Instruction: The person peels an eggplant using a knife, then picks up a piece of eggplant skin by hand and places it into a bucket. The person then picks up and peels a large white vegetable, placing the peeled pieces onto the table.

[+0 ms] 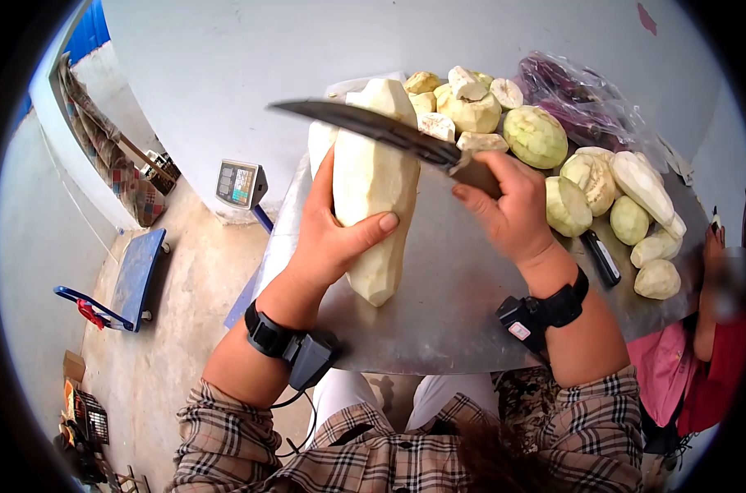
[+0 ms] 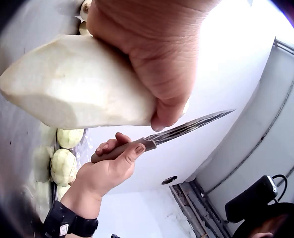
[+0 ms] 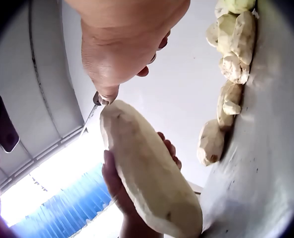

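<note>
A long, pale peeled eggplant stands nearly upright over the metal table, its pointed lower end near the tabletop. My left hand grips it around the middle, thumb across the near face. In my right hand is a large kitchen knife, held by its brown handle. Its dark blade crosses in front of the eggplant's upper part in the head view, tip to the left. The left wrist view shows the knife blade beyond the eggplant. In the right wrist view, the blade is mostly hidden.
Several peeled eggplants lie at the table's back and right. Behind them is a plastic bag of purple eggplants. A black-handled tool lies at right. A scale display and blue trolley stand left. Another person's arm shows at right.
</note>
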A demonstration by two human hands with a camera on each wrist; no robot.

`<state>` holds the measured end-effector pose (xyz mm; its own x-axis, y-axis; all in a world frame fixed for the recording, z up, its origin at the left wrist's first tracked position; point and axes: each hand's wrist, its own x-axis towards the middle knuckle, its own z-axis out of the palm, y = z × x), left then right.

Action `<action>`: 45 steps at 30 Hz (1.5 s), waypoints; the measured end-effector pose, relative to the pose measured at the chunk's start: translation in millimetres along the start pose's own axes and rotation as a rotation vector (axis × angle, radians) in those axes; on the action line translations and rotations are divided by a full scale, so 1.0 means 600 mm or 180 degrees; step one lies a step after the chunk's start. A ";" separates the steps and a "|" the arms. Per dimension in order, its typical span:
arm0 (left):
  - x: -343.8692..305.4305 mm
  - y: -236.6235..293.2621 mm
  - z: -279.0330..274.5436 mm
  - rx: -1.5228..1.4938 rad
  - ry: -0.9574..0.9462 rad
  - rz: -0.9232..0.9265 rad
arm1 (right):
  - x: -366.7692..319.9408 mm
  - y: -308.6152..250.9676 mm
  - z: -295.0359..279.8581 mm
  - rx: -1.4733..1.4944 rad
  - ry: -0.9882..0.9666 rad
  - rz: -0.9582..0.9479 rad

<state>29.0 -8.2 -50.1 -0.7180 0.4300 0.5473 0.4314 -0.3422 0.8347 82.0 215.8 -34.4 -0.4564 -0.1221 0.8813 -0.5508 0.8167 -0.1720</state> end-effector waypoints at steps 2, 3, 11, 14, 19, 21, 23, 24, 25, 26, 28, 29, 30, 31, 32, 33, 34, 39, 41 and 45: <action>0.000 -0.001 0.000 -0.0022 -0.0056 -0.0006 | -0.003 -0.009 0.001 -0.0026 -0.0225 0.0053; -0.001 -0.002 0.000 0.0003 -0.0065 0.0016 | -0.004 -0.012 0.001 -0.0042 -0.0335 0.0078; -0.001 -0.007 0.002 0.0135 -0.0100 0.0107 | -0.003 -0.013 0.000 -0.0314 -0.0154 -0.0066; -0.001 -0.009 0.003 0.0104 -0.0107 0.0112 | -0.004 -0.007 0.000 -0.0375 -0.0055 -0.0145; 0.001 -0.006 0.003 0.0094 -0.0120 0.0077 | 0.000 0.002 0.007 -0.0455 0.0232 -0.0312; 0.001 -0.006 0.003 0.0064 -0.0130 0.0073 | 0.000 0.003 0.007 -0.0435 0.0240 -0.0301; 0.002 -0.006 0.004 0.0023 -0.0133 0.0078 | 0.000 0.005 0.007 -0.0413 0.0249 -0.0246; 0.001 -0.006 0.004 0.0012 -0.0115 0.0052 | 0.000 0.006 0.006 -0.0401 0.0255 -0.0198; 0.000 -0.005 0.004 0.0001 -0.0096 0.0024 | 0.000 0.007 0.006 -0.0388 0.0259 -0.0148; 0.000 -0.005 0.004 -0.0011 -0.0077 -0.0003 | 0.000 0.010 0.005 -0.0413 0.0276 -0.0147; -0.001 -0.004 0.003 -0.0035 -0.0096 -0.0055 | 0.000 0.015 0.004 -0.0464 0.0309 -0.0147; 0.000 -0.003 0.003 -0.0046 -0.0107 -0.0082 | 0.000 0.017 0.003 -0.0475 0.0290 -0.0146; 0.000 -0.003 0.004 -0.0057 -0.0103 -0.0100 | -0.001 0.019 0.003 -0.0486 0.0270 -0.0144; 0.000 -0.003 0.004 -0.0068 -0.0100 -0.0121 | -0.001 0.020 0.003 -0.0497 0.0249 -0.0140; 0.000 -0.003 0.004 -0.0078 -0.0096 -0.0140 | -0.001 0.020 0.003 -0.0522 0.0271 -0.0168; -0.001 -0.003 0.004 -0.0089 -0.0082 -0.0149 | 0.000 0.020 0.002 -0.0546 0.0293 -0.0198; -0.001 -0.004 0.004 -0.0100 -0.0066 -0.0157 | 0.001 0.020 0.001 -0.0570 0.0315 -0.0228; -0.003 0.000 0.001 -0.0168 -0.0098 -0.0144 | 0.002 0.040 -0.008 -0.0462 0.0360 0.0593; -0.004 0.001 -0.002 -0.0063 -0.0175 -0.0063 | 0.004 0.045 -0.015 -0.0352 0.0370 0.0941; -0.004 -0.007 -0.005 -0.0261 -0.0016 -0.0164 | 0.001 0.052 -0.010 -0.0152 0.0449 0.0920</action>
<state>27.3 -10.1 -55.0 -0.7352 0.4530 0.5043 0.3477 -0.3867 0.8542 68.8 244.8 -36.8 -0.4859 0.1952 0.8519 -0.3777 0.8322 -0.4061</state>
